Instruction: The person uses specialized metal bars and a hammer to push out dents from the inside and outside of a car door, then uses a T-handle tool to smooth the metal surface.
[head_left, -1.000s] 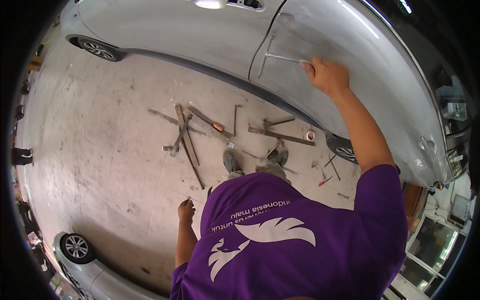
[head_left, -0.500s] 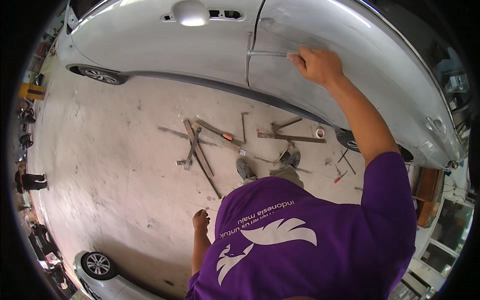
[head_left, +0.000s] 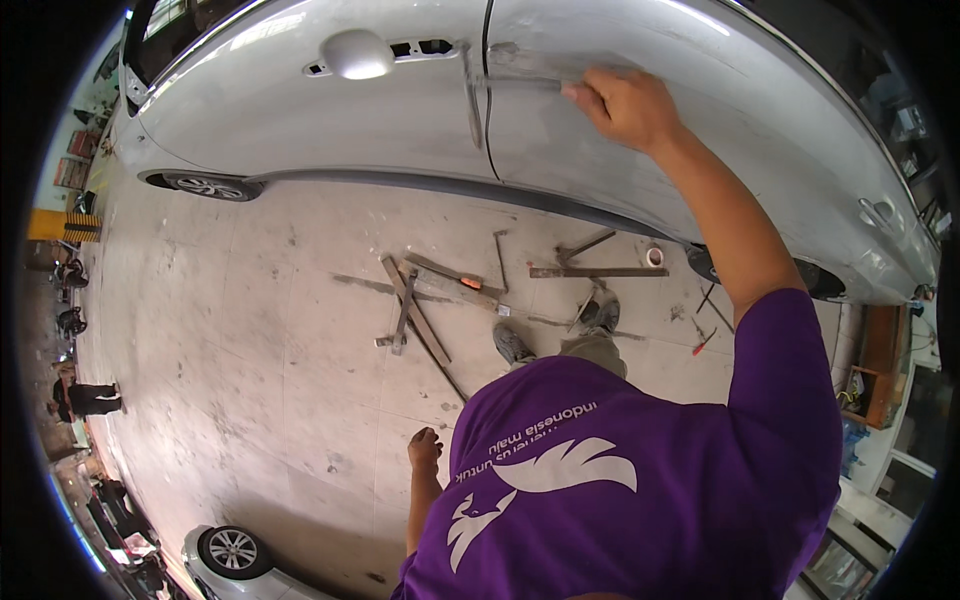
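My right hand is closed round the handle of a hammer with a long, thin metal head. The hammer is smeared by motion. Its head is in front of the silver car's door, left of the dark seam; whether it touches the metal I cannot tell. Grey scuffed patches mark the panel right of the seam. My left hand hangs low by my side with curled fingers, and what is in it, if anything, is too small to make out.
On the floor lie crossed wooden bars, a metal bar, a roll of tape and a red-handled tool. Another car's wheel stands behind on the left. A person is far off at left.
The hammer head has swung left, from the seam onto the left door's side, and my right hand has shifted slightly up and left. My view has tilted a little; the left hand still hangs.
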